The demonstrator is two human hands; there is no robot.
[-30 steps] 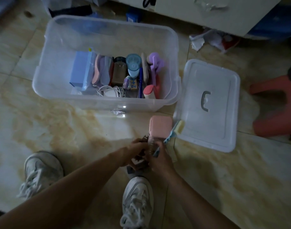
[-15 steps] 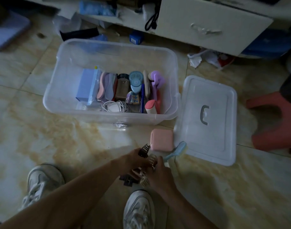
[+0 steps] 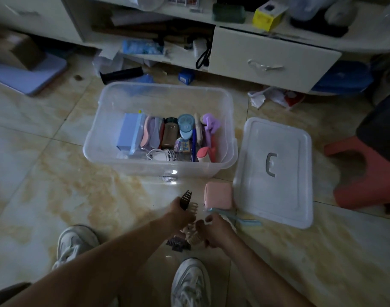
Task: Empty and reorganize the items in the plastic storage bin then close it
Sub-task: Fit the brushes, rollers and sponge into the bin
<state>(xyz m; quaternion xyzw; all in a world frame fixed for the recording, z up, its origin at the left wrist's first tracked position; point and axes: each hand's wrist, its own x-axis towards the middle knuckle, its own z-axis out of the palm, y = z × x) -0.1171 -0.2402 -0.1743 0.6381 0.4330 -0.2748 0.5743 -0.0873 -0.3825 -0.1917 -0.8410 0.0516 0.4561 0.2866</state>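
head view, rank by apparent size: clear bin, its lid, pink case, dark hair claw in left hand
1. clear bin
2. lid, close behind; it lies nearer the camera, so the gap is unsure
3. pink case
4. dark hair claw, held in the left hand

Dim marbled floor [image 3: 56, 185] (white cabinet [image 3: 273, 60] behind)

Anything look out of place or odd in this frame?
Crumpled paper and red scraps lie strewn on the floor right of the bin, below a drawer left ajar. The bin's lid is off, lying flat beside it. Nothing looks spilled or broken.
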